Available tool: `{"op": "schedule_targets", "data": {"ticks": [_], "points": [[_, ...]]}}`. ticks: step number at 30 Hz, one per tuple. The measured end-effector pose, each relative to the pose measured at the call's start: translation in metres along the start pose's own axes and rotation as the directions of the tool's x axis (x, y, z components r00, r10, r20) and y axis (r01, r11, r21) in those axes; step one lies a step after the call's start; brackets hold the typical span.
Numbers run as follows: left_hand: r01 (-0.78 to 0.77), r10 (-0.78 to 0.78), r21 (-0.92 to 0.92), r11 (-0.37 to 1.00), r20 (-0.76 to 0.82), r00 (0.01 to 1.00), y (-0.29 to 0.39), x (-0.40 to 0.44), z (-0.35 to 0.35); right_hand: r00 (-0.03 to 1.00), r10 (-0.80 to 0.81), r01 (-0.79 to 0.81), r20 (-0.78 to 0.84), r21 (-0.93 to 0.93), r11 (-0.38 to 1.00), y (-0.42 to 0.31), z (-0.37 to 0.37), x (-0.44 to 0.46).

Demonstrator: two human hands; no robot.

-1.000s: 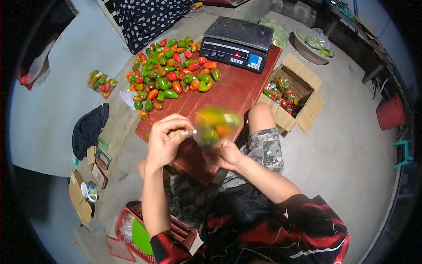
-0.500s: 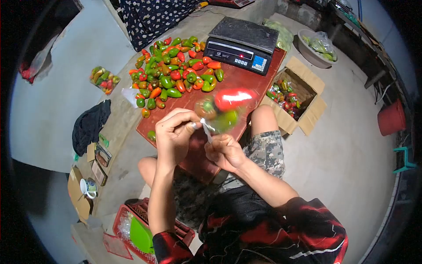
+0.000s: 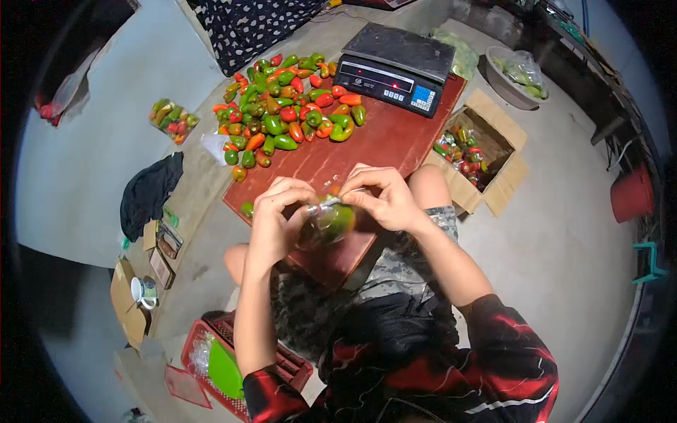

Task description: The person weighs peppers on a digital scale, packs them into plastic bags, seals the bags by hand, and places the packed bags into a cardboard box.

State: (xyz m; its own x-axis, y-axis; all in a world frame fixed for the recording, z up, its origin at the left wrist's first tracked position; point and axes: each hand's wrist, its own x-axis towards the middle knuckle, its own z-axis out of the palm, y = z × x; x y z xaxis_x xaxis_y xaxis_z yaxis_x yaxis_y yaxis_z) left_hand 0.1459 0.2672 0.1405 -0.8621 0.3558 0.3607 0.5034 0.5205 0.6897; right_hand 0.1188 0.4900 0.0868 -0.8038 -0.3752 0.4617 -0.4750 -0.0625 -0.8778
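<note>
Between my hands hangs a clear plastic bag of peppers, blurred by motion, over the near end of the red table. My left hand pinches one side of the bag's gathered top. On the other side, my right hand is closed with thumb and fingers on the same twisted plastic. Green shows through the bag; the rest of its contents is smeared. Beyond my left hand lies a big pile of red, green and orange peppers. One green pepper sits apart at the table's left edge.
A digital scale stands at the table's far right. On the floor to the right is an open cardboard box holding bagged peppers. A red basket is at lower left, a cup above it, and a basin at upper right.
The bag has swung from beyond my hands down to just below them, toward me. My right hand has moved up and away from me, now level with the left.
</note>
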Motion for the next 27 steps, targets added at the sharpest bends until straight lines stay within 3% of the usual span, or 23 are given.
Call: {"op": "schedule_targets", "data": {"ticks": [2, 4, 7, 14, 16, 17, 19, 22, 23, 24, 26, 27], "points": [[-0.016, 0.016, 0.012, 1.0, -0.034, 0.999, -0.004, 0.0, 0.005, 1.0, 0.011, -0.011, 0.003, -0.048, 0.999, -0.006, 0.001, 0.002], [-0.08, 0.088, 0.1, 0.992, -0.082, 0.993, -0.006, 0.001, 0.009, 0.994, -0.104, 0.105, 0.014, -0.238, 0.965, -0.014, 0.001, 0.006], [-0.114, 0.14, 0.189, 0.975, -0.132, 0.981, -0.009, 0.003, 0.016, 0.999, -0.034, 0.034, 0.003, -0.302, 0.953, -0.023, 0.002, 0.011], [-0.187, 0.222, 0.261, 0.947, -0.115, 0.968, -0.017, 0.005, 0.028, 0.99, 0.126, -0.138, -0.062, -0.242, 0.96, -0.01, 0.009, 0.015], [-0.177, 0.201, 0.199, 0.964, -0.112, 0.973, -0.021, 0.005, 0.032, 0.955, 0.286, -0.29, -0.073, -0.043, 0.956, 0.0, 0.012, 0.015], [-0.175, 0.2, 0.199, 0.964, -0.111, 0.973, -0.024, 0.005, 0.033, 0.955, 0.287, -0.291, -0.072, -0.042, 0.956, 0.008, 0.015, 0.015], [-0.092, 0.103, 0.181, 0.979, -0.052, 0.993, -0.031, 0.004, 0.036, 0.941, 0.327, -0.315, -0.085, 0.127, 0.941, 0.028, 0.02, 0.012], [0.033, -0.02, 0.139, 0.99, -0.092, 0.996, -0.047, -0.001, 0.047, 0.903, 0.417, -0.411, -0.107, 0.077, 0.909, 0.041, 0.027, 0.011], [0.034, -0.021, 0.138, 0.99, -0.09, 0.996, -0.054, -0.004, 0.052, 0.895, 0.43, -0.44, -0.115, -0.087, 0.894, 0.03, 0.026, 0.009], [0.106, -0.094, 0.101, 0.989, -0.115, 0.989, -0.06, -0.008, 0.057, 0.895, 0.432, -0.442, -0.116, -0.087, 0.893, 0.032, 0.029, 0.006], [0.176, -0.167, 0.061, 0.983, -0.132, 0.977, -0.08, -0.017, 0.071, 0.956, 0.264, -0.294, -0.129, -0.364, 0.884, 0.048, 0.036, 0.001], [0.318, -0.339, -0.175, 0.932, -0.102, 0.935, -0.093, -0.023, 0.079, 0.976, 0.204, -0.215, -0.072, -0.436, 0.874, 0.059, 0.038, -0.003]]}}
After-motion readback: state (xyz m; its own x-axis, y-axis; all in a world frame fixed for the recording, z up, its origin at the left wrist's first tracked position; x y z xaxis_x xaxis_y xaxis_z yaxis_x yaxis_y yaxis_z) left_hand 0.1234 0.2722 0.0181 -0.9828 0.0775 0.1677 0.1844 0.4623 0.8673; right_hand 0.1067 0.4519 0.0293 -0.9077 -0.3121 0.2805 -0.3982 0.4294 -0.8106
